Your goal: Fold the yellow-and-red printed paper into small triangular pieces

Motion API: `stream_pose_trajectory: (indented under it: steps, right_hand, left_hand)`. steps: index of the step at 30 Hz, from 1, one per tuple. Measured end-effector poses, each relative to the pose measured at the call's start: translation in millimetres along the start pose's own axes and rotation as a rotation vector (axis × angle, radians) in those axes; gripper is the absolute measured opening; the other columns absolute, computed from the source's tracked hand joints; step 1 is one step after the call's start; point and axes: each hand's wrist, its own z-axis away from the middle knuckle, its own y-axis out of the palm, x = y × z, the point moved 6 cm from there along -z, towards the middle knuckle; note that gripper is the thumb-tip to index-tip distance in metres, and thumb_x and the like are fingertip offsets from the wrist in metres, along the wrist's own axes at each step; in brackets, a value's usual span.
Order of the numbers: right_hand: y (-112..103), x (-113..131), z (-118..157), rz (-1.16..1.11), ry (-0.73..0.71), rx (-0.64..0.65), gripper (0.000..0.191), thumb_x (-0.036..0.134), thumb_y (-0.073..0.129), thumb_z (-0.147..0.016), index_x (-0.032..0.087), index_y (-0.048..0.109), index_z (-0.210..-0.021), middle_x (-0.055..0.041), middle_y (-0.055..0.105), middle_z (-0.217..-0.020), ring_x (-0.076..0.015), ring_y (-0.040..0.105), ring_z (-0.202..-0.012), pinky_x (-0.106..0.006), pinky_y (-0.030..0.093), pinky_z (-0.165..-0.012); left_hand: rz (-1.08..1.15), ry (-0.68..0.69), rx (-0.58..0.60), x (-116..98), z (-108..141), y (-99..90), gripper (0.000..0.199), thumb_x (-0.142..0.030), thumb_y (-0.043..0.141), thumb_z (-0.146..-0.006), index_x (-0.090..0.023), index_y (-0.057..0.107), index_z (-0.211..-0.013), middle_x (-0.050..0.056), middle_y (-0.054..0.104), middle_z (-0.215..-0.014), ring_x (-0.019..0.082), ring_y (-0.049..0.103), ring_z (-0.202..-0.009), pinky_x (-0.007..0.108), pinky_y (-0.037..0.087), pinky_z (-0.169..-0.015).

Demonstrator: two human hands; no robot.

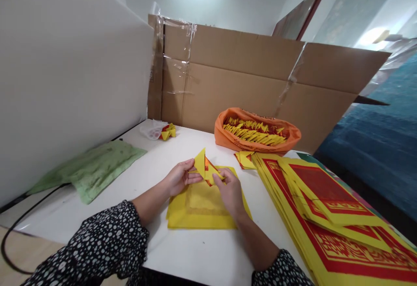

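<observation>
Between my two hands is a piece of folded yellow paper (201, 164) with red and orange showing at its inner edges. My left hand (179, 177) grips its left side, thumb on top and fingers beneath. On the right side, my right hand (230, 190) pinches it between thumb and fingers. Directly below both hands lies a stack of yellow paper sheets (182, 216) on the white table. Beyond my right hand, a few folded yellow and red pieces (245, 159) lie on the tabletop.
An orange bag (224, 134) full of folded yellow pieces stands at the back. Stacks of red-printed yellow paper (325, 216) cover the right side. A green cloth (97, 164) and a black cable (19, 221) lie left, near a small plastic bag (153, 129). Cardboard (234, 73) walls the back.
</observation>
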Motion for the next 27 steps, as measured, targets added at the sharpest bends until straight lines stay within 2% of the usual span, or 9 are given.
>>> stream_pose_trajectory:
  steps: [2, 4, 8, 12, 14, 17, 21, 24, 27]
  right_hand:
    - [-3, -3, -1, 0.021, 0.016, -0.037, 0.030, 0.031, 0.056, -0.084, 0.024, 0.039, -0.060, -0.0020, 0.058, -0.083, -0.0181, 0.056, -0.082, -0.030, 0.044, -0.073]
    - [-2, -3, -2, 0.053, -0.010, -0.008, 0.029, 0.031, 0.058, -0.083, 0.023, 0.043, -0.060, -0.0023, 0.057, -0.086, -0.0184, 0.057, -0.085, -0.030, 0.045, -0.078]
    - [3, -4, -2, 0.100, -0.075, 0.123, 0.022, 0.034, 0.067, -0.079, 0.023, 0.056, -0.063, -0.0019, 0.052, -0.087, -0.0196, 0.056, -0.087, -0.033, 0.046, -0.080]
    - [6, -3, -1, 0.145, -0.114, 0.173, 0.019, 0.035, 0.069, -0.078, 0.024, 0.059, -0.067, -0.0014, 0.051, -0.084, -0.0193, 0.054, -0.080, -0.035, 0.047, -0.076]
    - [5, -2, -2, 0.149, -0.106, 0.131, 0.017, 0.035, 0.070, -0.076, 0.024, 0.057, -0.075, -0.0010, 0.054, -0.084, -0.0195, 0.056, -0.080, -0.035, 0.048, -0.075]
    - [2, -8, -5, 0.081, 0.002, 0.051, 0.027, 0.036, 0.069, -0.075, 0.024, 0.052, -0.092, -0.0002, 0.061, -0.085, -0.0181, 0.060, -0.074, -0.032, 0.049, -0.067]
    - [17, -23, -5, -0.112, 0.195, 0.215, 0.021, 0.040, 0.064, -0.078, 0.022, 0.056, -0.086, 0.0024, 0.064, -0.074, -0.0094, 0.050, -0.041, -0.024, 0.038, -0.040]
    - [22, -31, -8, -0.209, 0.281, 0.299, 0.022, 0.042, 0.063, -0.077, 0.021, 0.061, -0.083, 0.0023, 0.064, -0.066, -0.0125, 0.056, -0.041, -0.023, 0.040, -0.038]
    - [3, -43, -24, -0.221, 0.344, 0.178, 0.032, 0.044, 0.053, -0.083, 0.022, 0.055, -0.106, -0.0002, 0.067, -0.069, -0.0184, 0.064, -0.050, -0.028, 0.047, -0.044]
  left_hand:
    - [0.026, 0.005, 0.013, 0, 0, 1.2, 0.019, -0.034, 0.065, -0.087, -0.017, 0.062, -0.095, 0.005, 0.070, -0.084, 0.017, 0.071, -0.070, 0.029, 0.059, -0.073]
    - [-0.011, 0.028, 0.038, 0, 1, 3.7, 0.024, -0.038, 0.069, -0.084, -0.016, 0.062, -0.091, 0.004, 0.069, -0.079, 0.016, 0.071, -0.067, 0.029, 0.059, -0.073]
    - [-0.189, 0.068, 0.077, 3, 3, 9.3, 0.042, -0.049, 0.076, -0.076, -0.015, 0.064, -0.096, 0.009, 0.072, -0.092, 0.016, 0.071, -0.070, 0.027, 0.057, -0.072]
    - [-0.331, 0.161, 0.110, 1, 5, 16.1, 0.040, -0.041, 0.082, -0.069, -0.016, 0.062, -0.094, 0.002, 0.070, -0.080, 0.014, 0.068, -0.069, 0.024, 0.055, -0.071]
    - [-0.377, 0.210, 0.117, -2, 6, 19.0, 0.042, -0.035, 0.084, -0.066, -0.017, 0.061, -0.096, 0.002, 0.071, -0.082, 0.015, 0.068, -0.073, 0.024, 0.054, -0.071]
    - [-0.393, 0.226, 0.053, -6, 7, 16.4, 0.050, -0.033, 0.084, -0.064, -0.018, 0.060, -0.106, 0.004, 0.072, -0.091, 0.017, 0.069, -0.079, 0.025, 0.055, -0.072]
    - [-0.372, 0.212, 0.040, -4, 4, 11.7, 0.054, -0.032, 0.084, -0.064, -0.019, 0.059, -0.110, 0.002, 0.072, -0.086, 0.016, 0.069, -0.074, 0.024, 0.054, -0.069]
    - [-0.390, 0.224, 0.011, -5, 1, 7.9, 0.058, -0.038, 0.082, -0.066, -0.019, 0.056, -0.115, 0.003, 0.071, -0.085, 0.017, 0.070, -0.074, 0.025, 0.054, -0.068]
    - [-0.423, 0.238, -0.063, -12, 0, 2.3, 0.063, -0.049, 0.072, -0.074, -0.020, 0.050, -0.124, 0.008, 0.071, -0.099, 0.020, 0.071, -0.082, 0.029, 0.055, -0.070]
